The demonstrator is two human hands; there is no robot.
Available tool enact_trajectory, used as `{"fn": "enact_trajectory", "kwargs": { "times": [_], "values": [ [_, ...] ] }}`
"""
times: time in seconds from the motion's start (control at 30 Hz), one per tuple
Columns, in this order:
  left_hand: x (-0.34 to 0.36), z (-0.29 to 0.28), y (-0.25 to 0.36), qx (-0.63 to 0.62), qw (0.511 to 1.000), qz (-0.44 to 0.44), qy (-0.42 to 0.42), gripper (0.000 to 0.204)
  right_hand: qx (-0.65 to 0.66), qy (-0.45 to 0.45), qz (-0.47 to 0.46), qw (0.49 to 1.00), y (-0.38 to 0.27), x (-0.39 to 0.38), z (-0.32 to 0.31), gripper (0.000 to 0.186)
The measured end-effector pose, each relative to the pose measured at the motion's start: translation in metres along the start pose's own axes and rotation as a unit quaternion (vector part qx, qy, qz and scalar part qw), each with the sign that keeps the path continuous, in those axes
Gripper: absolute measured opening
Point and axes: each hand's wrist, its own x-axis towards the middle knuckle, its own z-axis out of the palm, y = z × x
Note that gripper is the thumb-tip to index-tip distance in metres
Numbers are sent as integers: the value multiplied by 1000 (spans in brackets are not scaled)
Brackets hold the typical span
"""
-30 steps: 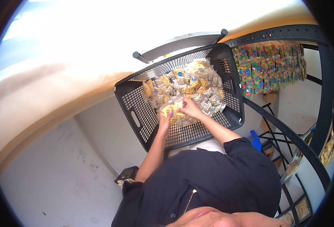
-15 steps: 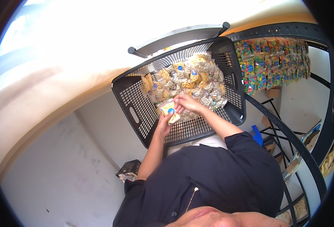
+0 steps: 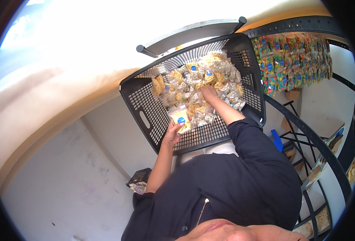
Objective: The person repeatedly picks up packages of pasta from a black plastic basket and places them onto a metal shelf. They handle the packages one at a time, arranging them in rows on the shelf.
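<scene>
The right hand [image 3: 209, 93] reaches to the far side of the held bag [image 3: 178, 115] and to its right, down at the middle of the heap of bags [image 3: 181, 85] in the black basket [image 3: 145, 131]. The left hand [image 3: 171, 135] has that 1 bag of yellow snacks pinched by its near end, thumb in front over the filling. The bag's long axis runs near to far, its top end leaning a little left, and its round blue sticker [image 3: 181, 120] faces up. Of the 2 hands, the right is much the nearer to the heap's centre, the left to its near edge

The right fingertips are lost among the bags, so whether they pinch a bag or only touch it, I can't make out; the left fingers behind the held bag are mostly hidden too
</scene>
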Motion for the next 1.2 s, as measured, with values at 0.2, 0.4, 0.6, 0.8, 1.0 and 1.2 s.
{"fn": "enact_trajectory", "kwargs": {
  "times": [0.2, 0.4, 0.6, 0.8, 1.0, 1.2],
  "values": [
    [-4, -5, 12, 69, 997, 13, -26, 57, 105, 57, -45, 992, -2, -16, -17, 24],
    [-6, -15, 19, 72, 997, 18, -14, 50, 479, 18, 44, 877, -22, -48, -56, 43],
    [-22, -22, 30, 101, 993, 26, -48, 56, 604, -77, -10, 793, -70, -90, -77, 43],
    [-37, -42, 35, 94, 994, -19, -56, 58, 663, -136, 2, 736, -111, -105, -34, 43],
    [-53, -70, 37, 102, 993, -41, -43, 60, 331, 14, 61, 942, -58, -59, 15, 28],
    [-68, -77, 37, 124, 990, -60, -42, 61, 15, 112, 80, 990, -25, -26, 38, 30]
  ]
}}
